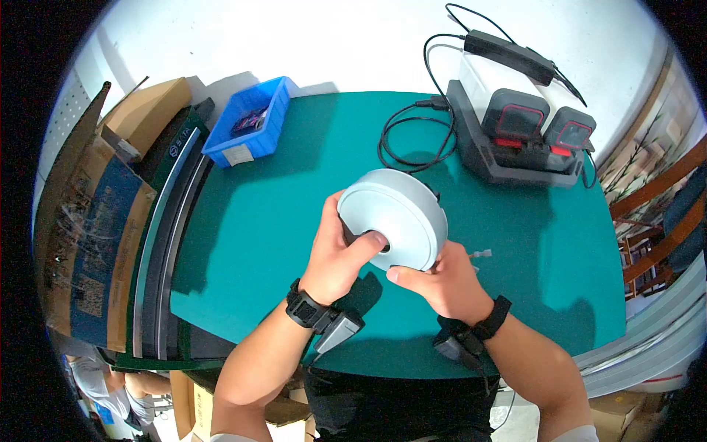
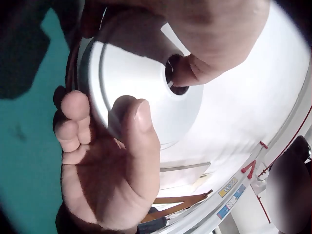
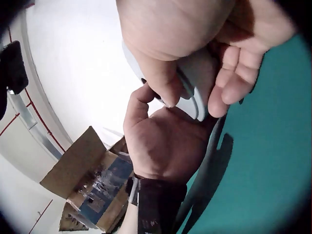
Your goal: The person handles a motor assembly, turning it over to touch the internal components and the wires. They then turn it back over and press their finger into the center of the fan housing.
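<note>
A light grey round housing (image 1: pixel 401 214) with a central hole is held tilted above the green table. My left hand (image 1: pixel 331 258) grips its left side, with the thumb tip at the hole; the left wrist view shows that thumb in the opening of the housing (image 2: pixel 141 73). At the lower right rim, my right hand (image 1: pixel 453 287) pinches the edge, thumb on the near face and fingers behind. In the right wrist view, the right hand (image 3: pixel 175 34) partly covers the housing (image 3: pixel 197 73). A small clear connector (image 1: pixel 482 253) shows just right of the right hand.
Back left on the green table (image 1: pixel 250 243) stands a blue bin (image 1: pixel 274 121) with small items inside. A grey device (image 1: pixel 508 173) with black-and-red parts and a coiled black cable (image 1: pixel 384 147) occupy the back right. Cardboard boxes (image 1: pixel 92 250) stand beyond the left edge.
</note>
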The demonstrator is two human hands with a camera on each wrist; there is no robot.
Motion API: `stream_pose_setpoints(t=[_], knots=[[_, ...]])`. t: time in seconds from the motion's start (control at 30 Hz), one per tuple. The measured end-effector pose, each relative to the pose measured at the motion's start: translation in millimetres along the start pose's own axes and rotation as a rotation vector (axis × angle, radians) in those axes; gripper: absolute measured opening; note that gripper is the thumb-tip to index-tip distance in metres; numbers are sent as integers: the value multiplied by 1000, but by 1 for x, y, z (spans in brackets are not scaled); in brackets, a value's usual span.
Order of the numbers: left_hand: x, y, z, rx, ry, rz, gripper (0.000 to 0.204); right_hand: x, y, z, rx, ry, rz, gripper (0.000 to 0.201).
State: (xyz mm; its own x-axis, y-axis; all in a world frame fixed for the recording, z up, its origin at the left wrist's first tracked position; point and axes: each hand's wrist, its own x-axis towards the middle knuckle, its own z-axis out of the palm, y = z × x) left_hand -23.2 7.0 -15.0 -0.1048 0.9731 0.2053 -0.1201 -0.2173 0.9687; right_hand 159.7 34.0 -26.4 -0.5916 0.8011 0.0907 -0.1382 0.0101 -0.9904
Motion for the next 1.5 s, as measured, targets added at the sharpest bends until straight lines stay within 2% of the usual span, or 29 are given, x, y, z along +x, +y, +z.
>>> stream_pose_setpoints(t=[0.13,0.2,0.6,0.83,0.93,1.0,1.17,1.5], knots=[[0,-4,-3,101,-39,89,65,0,0,0,-7,19,-5,38],[1,2,-3,-32,-44,7,67,2,-5,-2,8,16,34,39],[1,3,-1,66,22,-33,60,1,-3,-1,-13,0,9,38],[0,-6,2,81,56,1,60,0,3,-1,37,-12,22,38],[1,-8,-2,182,43,56,63,1,0,0,15,-5,13,39],[3,-6,-9,-109,-34,-20,67,2,-1,-1,11,30,55,40],[2,-2,-6,-17,-53,-8,69,1,-7,-1,56,34,48,41],[2,-3,-1,44,38,-29,60,0,-4,2,32,7,-17,38]])
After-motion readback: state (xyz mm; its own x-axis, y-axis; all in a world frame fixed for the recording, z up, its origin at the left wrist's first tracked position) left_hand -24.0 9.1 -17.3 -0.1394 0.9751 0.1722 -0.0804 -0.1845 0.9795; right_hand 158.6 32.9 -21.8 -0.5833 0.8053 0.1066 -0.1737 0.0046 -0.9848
